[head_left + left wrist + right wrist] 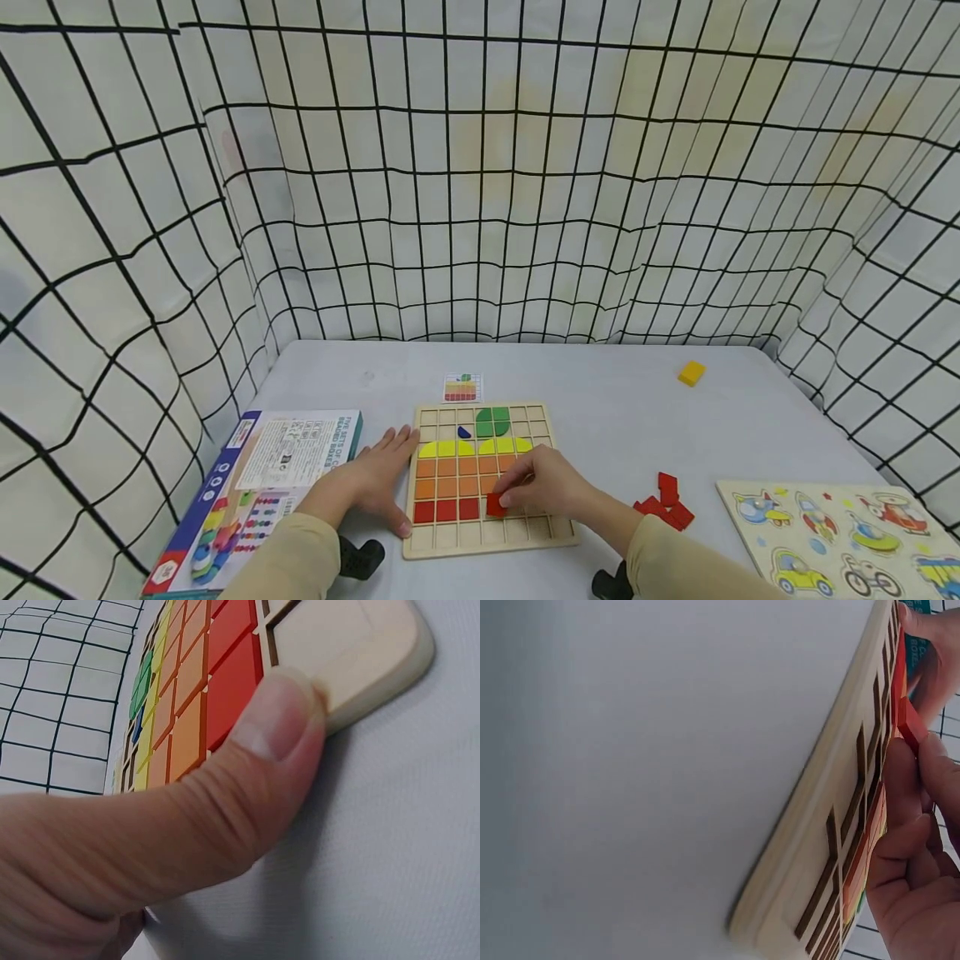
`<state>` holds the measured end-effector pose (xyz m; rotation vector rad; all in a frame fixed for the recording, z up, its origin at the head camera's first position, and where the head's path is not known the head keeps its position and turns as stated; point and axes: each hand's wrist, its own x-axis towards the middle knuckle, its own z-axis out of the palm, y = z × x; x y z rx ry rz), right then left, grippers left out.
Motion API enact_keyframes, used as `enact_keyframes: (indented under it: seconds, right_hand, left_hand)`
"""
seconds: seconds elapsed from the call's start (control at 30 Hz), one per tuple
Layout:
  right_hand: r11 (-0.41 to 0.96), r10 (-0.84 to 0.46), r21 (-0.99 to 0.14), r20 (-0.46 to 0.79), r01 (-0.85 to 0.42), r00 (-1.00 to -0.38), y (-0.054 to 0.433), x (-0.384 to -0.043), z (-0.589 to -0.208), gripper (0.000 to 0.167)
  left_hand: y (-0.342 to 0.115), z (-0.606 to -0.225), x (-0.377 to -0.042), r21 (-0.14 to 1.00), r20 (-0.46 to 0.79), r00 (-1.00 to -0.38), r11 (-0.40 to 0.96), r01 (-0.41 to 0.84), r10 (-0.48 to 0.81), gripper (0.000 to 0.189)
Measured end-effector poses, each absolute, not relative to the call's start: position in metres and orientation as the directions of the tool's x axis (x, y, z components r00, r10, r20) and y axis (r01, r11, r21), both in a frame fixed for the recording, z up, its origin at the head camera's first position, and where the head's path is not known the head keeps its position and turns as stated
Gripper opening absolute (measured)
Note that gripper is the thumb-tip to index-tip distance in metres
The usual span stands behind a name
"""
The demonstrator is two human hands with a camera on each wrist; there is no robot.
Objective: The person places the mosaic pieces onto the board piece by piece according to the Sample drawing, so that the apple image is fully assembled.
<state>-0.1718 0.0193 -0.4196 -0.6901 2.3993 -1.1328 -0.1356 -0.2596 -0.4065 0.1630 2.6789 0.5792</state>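
Observation:
A wooden grid board (491, 548) lies mid-table, partly filled with yellow, orange and red tiles, a green shape (492, 422) and a small blue piece (464, 432). My right hand (546, 483) pinches a red square tile (495, 504) between thumb and finger, just right of the row's red tiles (446, 510). In the right wrist view that red tile (910, 724) is tilted above the board's slots. My left hand (378, 479) rests with spread fingers along the board's left side, its thumb (277, 712) touching the edge near the front corner.
A pattern card (462, 387) lies behind the board. Loose red tiles (666, 502) are piled to its right, and a yellow block (692, 372) lies farther back. A boxed set (300, 450) is at left, a vehicle puzzle board (847, 533) at right. Black netting (487, 192) surrounds the table.

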Motion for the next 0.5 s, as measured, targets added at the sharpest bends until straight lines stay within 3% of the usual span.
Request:
enact_keyframes:
  seconds: [0.5]
  right_hand:
    - [0.591,-0.579,-0.734,-0.098,-0.335,-0.809,0.006,-0.165,-0.426,0.006]
  left_hand:
    - [-0.26,-0.408,-0.137,0.42,-0.357,-0.915,0.907,0.023,0.189,0.131]
